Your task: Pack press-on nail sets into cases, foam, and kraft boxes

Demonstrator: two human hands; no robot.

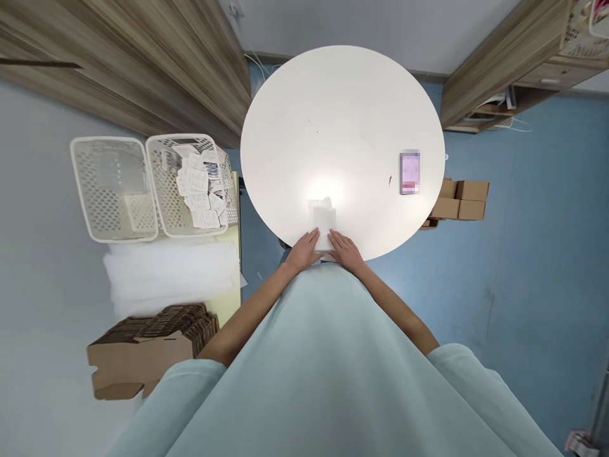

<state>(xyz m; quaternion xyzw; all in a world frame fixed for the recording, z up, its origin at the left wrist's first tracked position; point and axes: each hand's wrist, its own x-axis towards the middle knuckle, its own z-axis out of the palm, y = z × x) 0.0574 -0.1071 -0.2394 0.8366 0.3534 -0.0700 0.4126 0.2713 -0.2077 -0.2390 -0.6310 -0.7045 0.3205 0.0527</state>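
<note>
A: What surrounded the round white table (pixel 342 114), left to right?

B: Well left of it stood two white baskets (pixel 152 187), one with small packets, above foam sheets (pixel 171 273) and flat cartons (pixel 147 349), seemingly within arm's reach.

A: And the hands?

B: At the table's near edge, the left hand (pixel 304 249) and right hand (pixel 346 251) lay flat, fingers open, pressing either side of a white packet (pixel 323 219), apparently steadying it. Toward the table's right edge lay a blurred pink card (pixel 410 172).
</note>
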